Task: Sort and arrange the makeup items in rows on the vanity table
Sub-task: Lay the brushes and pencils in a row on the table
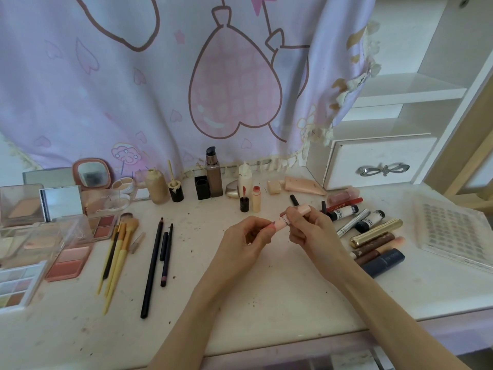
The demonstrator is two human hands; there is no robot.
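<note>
Both my hands hold a small pink lipstick tube (282,222) above the middle of the white vanity table (240,303). My left hand (250,237) pinches its lower left end. My right hand (309,228) grips the upper right part, with the pink cap end (304,209) sticking out past the fingers. Palettes (69,263) lie at the left, yellow-handled brushes (117,252) and dark pencils (157,260) beside them. Bottles (213,177) stand along the back. A cluster of tubes and mascaras (373,236) lies to the right of my hands.
A pink mirror compact (92,173) stands at the back left. A clear lidded tray (453,233) sits at the far right. A white drawer unit (378,164) with shelves rises at the back right. A lilac printed cloth (160,89) hangs behind the table.
</note>
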